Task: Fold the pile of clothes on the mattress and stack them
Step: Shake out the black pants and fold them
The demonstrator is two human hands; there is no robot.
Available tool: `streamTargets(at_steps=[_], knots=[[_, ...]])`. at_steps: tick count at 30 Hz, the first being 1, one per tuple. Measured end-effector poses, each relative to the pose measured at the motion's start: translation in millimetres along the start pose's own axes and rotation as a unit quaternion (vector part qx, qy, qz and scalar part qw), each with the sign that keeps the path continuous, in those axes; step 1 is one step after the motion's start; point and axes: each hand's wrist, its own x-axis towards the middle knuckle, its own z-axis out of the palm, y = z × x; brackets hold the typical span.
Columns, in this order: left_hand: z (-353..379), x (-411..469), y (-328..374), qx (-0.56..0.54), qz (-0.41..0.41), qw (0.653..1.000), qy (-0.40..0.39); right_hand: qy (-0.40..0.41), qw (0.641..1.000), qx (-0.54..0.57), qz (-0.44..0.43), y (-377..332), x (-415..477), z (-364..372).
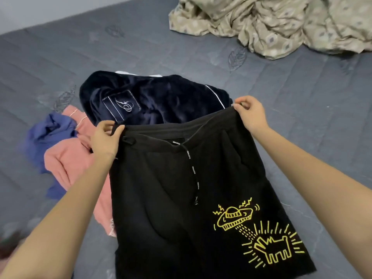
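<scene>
A pair of black shorts (171,198) with a yellow drawing on one leg hangs spread in front of me, held up by its waistband. My left hand (104,139) pinches the waistband's left corner. My right hand (251,113) pinches its right corner. A drawstring dangles down the front. Behind the shorts lies a dark navy velvet garment (153,101) with a stitched pocket. To the left lie a pink garment (70,158) and a crumpled blue garment (44,137), both on the grey mattress (302,97).
A rumpled beige patterned blanket (281,23) fills the far right corner of the mattress. Something dark red (10,246) shows at the lower left edge. The mattress's far left edge meets a pale wall.
</scene>
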Motion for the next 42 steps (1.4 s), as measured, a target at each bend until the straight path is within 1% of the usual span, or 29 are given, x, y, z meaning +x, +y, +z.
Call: streamTargets(at_steps=[1,2,3,4,5,6,8,9,10,11,12,14,15,17,20,23,25,26,28,29,30,32,33,35,37,39,40,42], knots=[[2.0,-2.0,-2.7,0.015,0.046,0.999,0.017,-0.009,1.0,0.016,0.015,5.7,1.0,0.5],[4.1,-4.4,-4.5,0.05,0.119,0.991,0.023,-0.017,0.999,0.036,0.032,10.0,-0.1,0.6],[7.1,-8.6,-3.9,0.089,0.2,0.976,0.015,-0.023,0.997,0.047,0.048,14.0,-2.8,0.5],[11.0,-15.6,-0.3,0.105,0.266,0.958,-0.013,-0.026,0.996,0.05,0.064,17.2,-6.6,0.6],[16.4,-25.0,5.3,0.108,0.307,0.944,-0.061,-0.031,0.996,0.042,0.079,20.1,-10.5,1.2],[23.3,-33.3,11.3,0.11,0.323,0.932,-0.119,-0.04,0.995,0.03,0.09,24.7,-13.3,2.4],[40.6,-46.0,22.4,0.144,0.335,0.907,-0.21,-0.07,0.991,0.006,0.116,35.1,-18.9,6.2],[49.5,-48.8,25.0,0.167,0.344,0.895,-0.229,-0.08,0.989,-0.011,0.128,39.3,-21.0,8.2],[56.4,-49.5,28.0,0.177,0.351,0.891,-0.228,-0.08,0.988,-0.026,0.13,43.6,-21.5,10.1],[61.5,-48.0,32.2,0.171,0.354,0.895,-0.212,-0.065,0.99,-0.033,0.122,47.1,-19.9,11.3],[65.7,-45.3,35.6,0.149,0.35,0.906,-0.185,-0.037,0.993,-0.027,0.106,51.1,-17.3,11.5],[72.4,-41.3,44.1,0.115,0.315,0.933,-0.13,0.02,0.997,0.004,0.079,54.6,-11.1,7.2],[76.7,-40.0,46.5,0.113,0.299,0.941,-0.112,0.04,0.997,0.013,0.071,54.7,-8.2,4.8],[89.1,-39.2,46.5,0.148,0.293,0.94,-0.089,0.052,0.997,0.007,0.058,58.1,-3.7,3.8],[108.1,-48.5,38.1,0.181,0.302,0.934,-0.059,0.034,0.997,-0.007,0.075,71.4,-1.3,10.0],[111.9,-71.2,36.9,0.174,0.271,0.946,-0.038,-0.013,0.994,0.004,0.109,79.2,-10.4,6.9],[110.4,-98.7,40.8,0.171,0.298,0.939,-0.015,-0.046,0.99,0.003,0.135,90.6,-20.1,-4.7],[112.9,-114.4,40.2,0.189,0.322,0.927,-0.028,-0.065,0.987,0.008,0.148,97.4,-26.4,-12.5],[122.4,-142.1,34.4,0.277,0.347,0.89,-0.105,-0.106,0.979,0.028,0.17,109.2,-42.4,-26.0],[128.7,-149.8,30.1,0.324,0.341,0.871,-0.141,-0.12,0.976,0.03,0.179,112.8,-50.3,-33.0],[134.5,-153.4,26.7,0.357,0.329,0.86,-0.161,-0.131,0.974,0.037,0.181,116.0,-56.7,-38.2],[140.8,-159.0,31.2,0.385,0.304,0.857,-0.161,-0.135,0.972,0.037,0.187,118.7,-64.4,-44.4],[143.3,-166.6,36.0,0.383,0.309,0.859,-0.141,-0.13,0.974,0.036,0.182,120.2,-65.0,-45.9],[152.5,-196.0,43.7,0.344,0.34,0.869,-0.102,-0.124,0.976,0.048,0.172,115.9,-62.8,-44.9],[168.9,-242.0,40.8,0.298,0.354,0.88,-0.103,-0.128,0.977,0.063,0.158,108.9,-56.1,-38.8],[191.9,-292.7,31.4,0.273,0.334,0.892,-0.135,-0.138,0.977,0.065,0.151,103.5,-47.4,-29.4],[204.5,-315.8,25.4,0.273,0.328,0.89,-0.159,-0.135,0.977,0.068,0.148,99.0,-44.1,-25.2],[230.4,-358.4,11.2,0.283,0.333,0.874,-0.212,-0.118,0.98,0.087,0.131,95.0,-37.1,-18.9]])
